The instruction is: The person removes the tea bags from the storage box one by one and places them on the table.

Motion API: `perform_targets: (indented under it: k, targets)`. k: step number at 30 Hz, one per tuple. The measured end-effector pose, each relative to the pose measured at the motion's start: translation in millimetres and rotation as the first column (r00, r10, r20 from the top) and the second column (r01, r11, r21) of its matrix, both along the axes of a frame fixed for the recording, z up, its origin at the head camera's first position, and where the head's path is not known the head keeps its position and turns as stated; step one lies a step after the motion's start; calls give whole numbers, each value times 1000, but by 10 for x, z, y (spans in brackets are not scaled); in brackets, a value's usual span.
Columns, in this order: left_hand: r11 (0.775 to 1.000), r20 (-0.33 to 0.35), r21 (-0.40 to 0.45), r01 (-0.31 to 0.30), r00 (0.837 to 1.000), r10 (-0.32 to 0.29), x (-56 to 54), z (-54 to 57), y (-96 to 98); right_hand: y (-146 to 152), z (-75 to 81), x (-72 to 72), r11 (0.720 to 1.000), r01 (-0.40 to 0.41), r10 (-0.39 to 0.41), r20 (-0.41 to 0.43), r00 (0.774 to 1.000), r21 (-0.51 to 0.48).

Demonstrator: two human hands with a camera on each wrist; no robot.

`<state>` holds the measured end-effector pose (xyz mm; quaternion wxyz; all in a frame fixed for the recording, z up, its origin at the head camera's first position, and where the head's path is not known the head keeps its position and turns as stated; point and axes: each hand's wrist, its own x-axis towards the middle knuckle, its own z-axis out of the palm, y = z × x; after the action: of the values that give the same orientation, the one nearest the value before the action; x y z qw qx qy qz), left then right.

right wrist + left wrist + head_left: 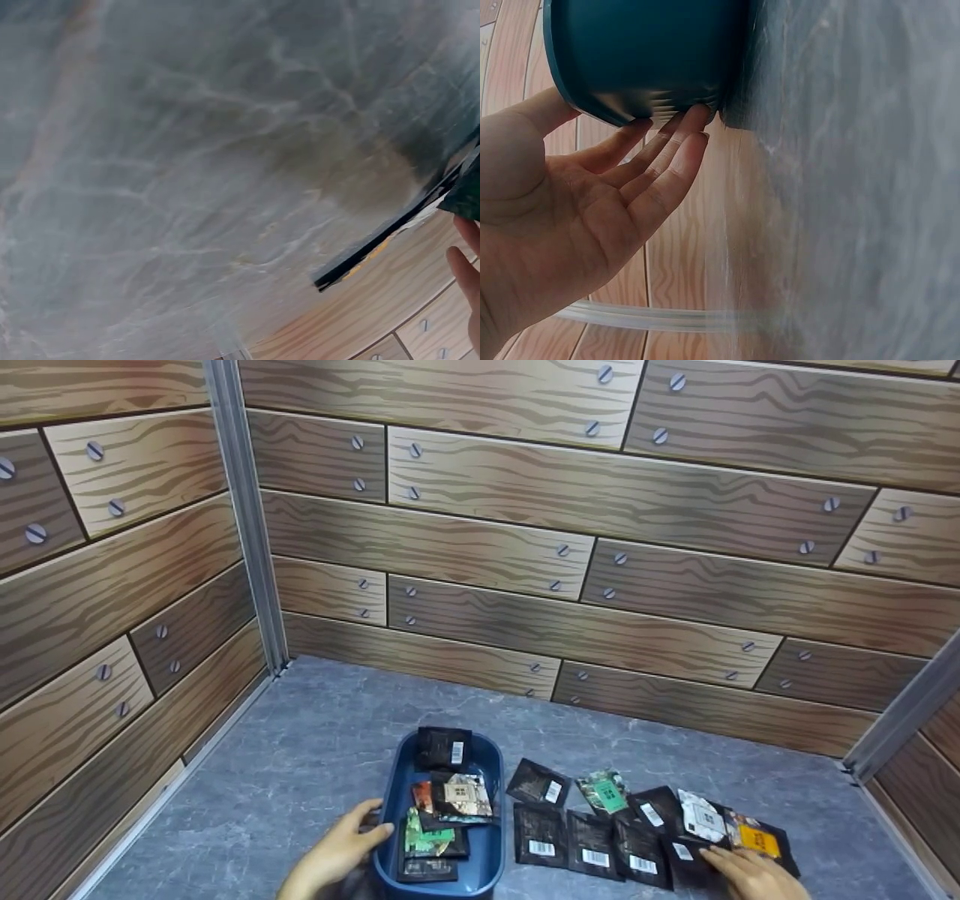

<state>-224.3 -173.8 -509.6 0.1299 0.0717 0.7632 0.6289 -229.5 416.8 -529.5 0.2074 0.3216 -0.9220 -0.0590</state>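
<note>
A blue plastic bin (pixel 501 810) holds several flat sachets, among them a black one (pixel 435 746) leaning at its far end and a green-labelled one (pixel 427 836). My left hand (pixel 341 844) is at its left side. In the left wrist view the fingers (pixel 671 169) lie against the outer wall and the thumb reaches over the rim. My right hand (pixel 757 874) pinches the edge of a black sachet (pixel 686 861) at the right end of the front row. In the right wrist view that sachet (pixel 466 191) stands tilted at the fingertips.
Right of the bin lie several more sachets in two rough rows: black ones with white barcodes (pixel 540 836), a green one (pixel 606 793), a white one (pixel 703 816) and an orange-labelled one (pixel 757 840). Plank-patterned walls (pixel 480 517) enclose the grey tabletop (pixel 300 735).
</note>
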Motion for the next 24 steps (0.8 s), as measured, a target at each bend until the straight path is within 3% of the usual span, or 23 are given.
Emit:
perform_targets:
  k: [4,8,11,13,15,17,24]
  targets:
    - [1000,2,1,-9,1000,9,6,6,3,68,-12,-6,999,-11,2,185,983,51]
    - [1000,10,2,-16,1000,16,2,-1,2,102,-23,-25,999,-19,4,300,954,46]
    - [1000,12,-5,-16,1000,16,1,-9,0,107,-7,-39,999,32,-47,434,900,42]
    - [1000,12,-8,-16,1000,16,7,-11,-3,103,11,-39,996,72,-84,519,850,44]
    - [1000,7,-7,-10,1000,10,12,-17,-6,93,21,-32,995,93,-102,556,825,45]
    - [1000,-9,-14,-11,1000,11,20,-15,-8,79,24,-18,994,103,-111,551,827,46]
    - [999,-9,-44,-12,1000,12,6,-3,-9,-3,58,29,989,144,-144,470,871,37]
